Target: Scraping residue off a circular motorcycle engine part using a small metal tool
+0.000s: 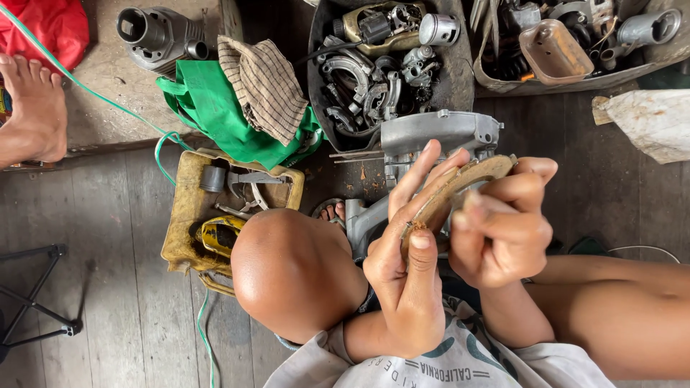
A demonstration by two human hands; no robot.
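Rust-brown, the curved brake shoe point(460, 183) sits pinched in both our hands above the grey engine casing point(438, 136): left hand point(406, 280) closed along its lower end, right hand point(499, 230) curled over its top. A loosened grip could drop it onto the casing.

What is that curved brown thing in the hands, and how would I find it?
Start at the grey metal engine casing on the wooden floor. Just below it, the left hand and right hand together grip a curved brake shoe. Unlike the shiny grey parts in the tub behind, it is rusty brown and crescent-shaped.
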